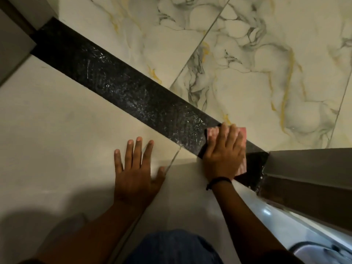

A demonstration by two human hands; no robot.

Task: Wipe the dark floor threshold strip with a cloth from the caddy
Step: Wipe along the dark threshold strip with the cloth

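Threshold strip: a dark stone threshold strip (pixel 122 86) runs diagonally from the upper left to the lower right, flecked with white streaks and wet-looking smears.
Far floor: beyond the strip lie glossy marble-look tiles (pixel 247 63) with grey and gold veins and thin grout lines.
Near floor: plain cream tiles (pixel 57 130) on the person's side, shadowed at the lower left.
Door frame: a grey-brown door frame (pixel 308 168) meets the strip's lower right end.
Cloth: a pink cloth (pixel 242 131) lies flat on the strip near that end, mostly covered.
Right hand: the right hand (pixel 223 155) presses flat on the cloth, fingers extended, a dark band at the wrist.
Left hand: the left hand (pixel 136 168) is spread open, palm down on the cream tile, holding nothing.
Lower edge: a knee in blue fabric (pixel 177 248).
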